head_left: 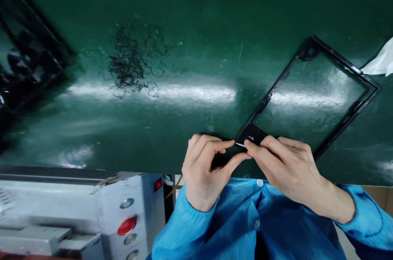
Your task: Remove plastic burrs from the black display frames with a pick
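Observation:
A black rectangular plastic frame (278,84) lies slanted on the green table, its nearest corner between my hands. My left hand (208,166) is closed around that corner, index fingertip at its edge and thumb reaching under toward my right fingers. My right hand (285,166) rests over the frame's near side, fingers bent. Under its index fingertip a thin, pale, blade-like piece (240,144) shows against the corner; the rest of it is hidden by the fingers. A small dark panel (252,133) fills this corner of the frame.
Thin black curled shavings (130,61) lie heaped on the green table (196,18). Blurred black parts (30,55) stand at the far left. A white cloth or sheet (382,59) is at the right edge. Below left is a grey machine with a red button (127,225).

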